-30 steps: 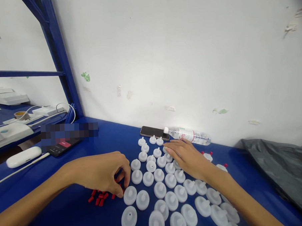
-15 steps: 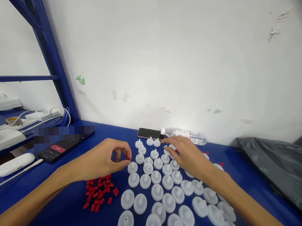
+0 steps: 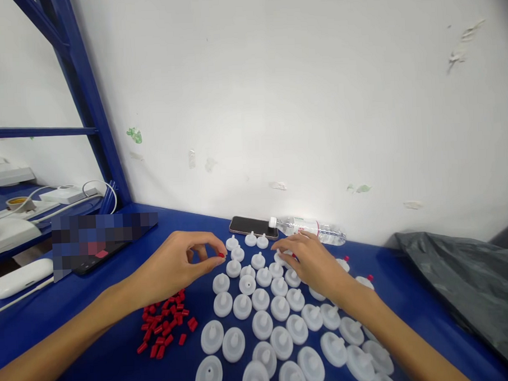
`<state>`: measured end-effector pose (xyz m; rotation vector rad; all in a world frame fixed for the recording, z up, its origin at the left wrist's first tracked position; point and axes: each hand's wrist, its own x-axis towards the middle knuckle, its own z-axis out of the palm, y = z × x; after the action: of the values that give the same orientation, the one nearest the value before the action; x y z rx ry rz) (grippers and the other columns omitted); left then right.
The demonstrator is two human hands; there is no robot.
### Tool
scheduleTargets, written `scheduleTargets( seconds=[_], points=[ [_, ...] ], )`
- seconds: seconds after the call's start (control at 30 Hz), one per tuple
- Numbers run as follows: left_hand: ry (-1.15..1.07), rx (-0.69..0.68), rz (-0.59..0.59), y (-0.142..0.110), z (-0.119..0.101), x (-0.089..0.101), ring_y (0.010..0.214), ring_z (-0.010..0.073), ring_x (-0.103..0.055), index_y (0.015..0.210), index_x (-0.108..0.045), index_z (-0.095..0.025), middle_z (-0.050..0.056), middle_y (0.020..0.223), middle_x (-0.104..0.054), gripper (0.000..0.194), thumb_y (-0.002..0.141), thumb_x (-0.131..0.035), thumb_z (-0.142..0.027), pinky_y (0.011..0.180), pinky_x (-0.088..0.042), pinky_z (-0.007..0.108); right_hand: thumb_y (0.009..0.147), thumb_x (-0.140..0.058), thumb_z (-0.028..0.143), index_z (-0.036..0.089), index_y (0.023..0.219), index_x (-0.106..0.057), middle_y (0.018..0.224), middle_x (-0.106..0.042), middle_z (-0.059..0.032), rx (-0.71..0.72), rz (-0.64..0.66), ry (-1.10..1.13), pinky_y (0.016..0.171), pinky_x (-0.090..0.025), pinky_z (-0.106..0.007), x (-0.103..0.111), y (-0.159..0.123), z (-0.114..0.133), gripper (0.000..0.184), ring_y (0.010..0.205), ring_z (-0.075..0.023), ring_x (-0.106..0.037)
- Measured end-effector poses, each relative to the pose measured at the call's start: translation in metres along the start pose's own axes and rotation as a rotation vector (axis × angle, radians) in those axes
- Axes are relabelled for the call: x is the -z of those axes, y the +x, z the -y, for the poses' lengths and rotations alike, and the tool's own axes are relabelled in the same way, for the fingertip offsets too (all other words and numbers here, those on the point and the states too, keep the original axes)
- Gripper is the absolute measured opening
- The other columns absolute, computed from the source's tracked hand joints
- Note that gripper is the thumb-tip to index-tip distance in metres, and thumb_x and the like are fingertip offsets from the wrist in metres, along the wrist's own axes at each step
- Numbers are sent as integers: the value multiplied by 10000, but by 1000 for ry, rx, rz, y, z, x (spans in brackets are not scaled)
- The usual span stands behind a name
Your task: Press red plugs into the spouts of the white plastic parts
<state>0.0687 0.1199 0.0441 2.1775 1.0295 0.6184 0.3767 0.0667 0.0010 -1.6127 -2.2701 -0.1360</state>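
Left hand pinches red cap by white discs, toward back edge of blue surface. Right hand curled over discs, near same edge; can't tell if gripping. Loose red caps left of discs.

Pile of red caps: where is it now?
Head view, lower left: the pile of red caps lies on the blue tabletop, below the left hand and left of the white discs.
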Motion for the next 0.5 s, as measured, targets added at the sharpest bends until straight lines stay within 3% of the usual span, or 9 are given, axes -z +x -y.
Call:
scheduleTargets(
  seconds=[0.1,0.2,0.33,0.5],
  points=[
    [-43,-46,-30,2,5,-5,592,143,-598,977,-804,-243,-3,735,-752,313,921,-730,-542,551,-407,266,1038,-548,141,227,1134,-759,1043,-819,-61,11,-68,20,1191,-392,-644,2,1,2,248,1004,-240,-769],
    [-110,-149,-90,1,9,-13,627,132,-681,959,-830,-242,12,908,-804,246,941,-738,-469,572,-468,254,1040,-593,164,230,1189,-746,1057,-815,-54,24,-165,52,1174,-413,-623,9,2,12,224,1039,-245,-751],
    [-201,-214,-161,-1,14,-26,591,123,-713,920,-842,-241,0,880,-816,190,939,-751,-407,533,-504,223,1026,-667,231,262,1102,-761,1088,-791,-26,84,-246,106,1088,-490,-504,20,0,38,125,1109,-233,-704],
    [-248,-279,-199,-6,11,-34,560,98,-710,944,-839,-246,-23,847,-815,124,931,-778,-354,526,-516,189,1058,-589,169,294,1368,-591,1136,-758,11,172,-222,230,1191,-417,-500,25,-6,70,334,1126,-194,-694]
  ],
)
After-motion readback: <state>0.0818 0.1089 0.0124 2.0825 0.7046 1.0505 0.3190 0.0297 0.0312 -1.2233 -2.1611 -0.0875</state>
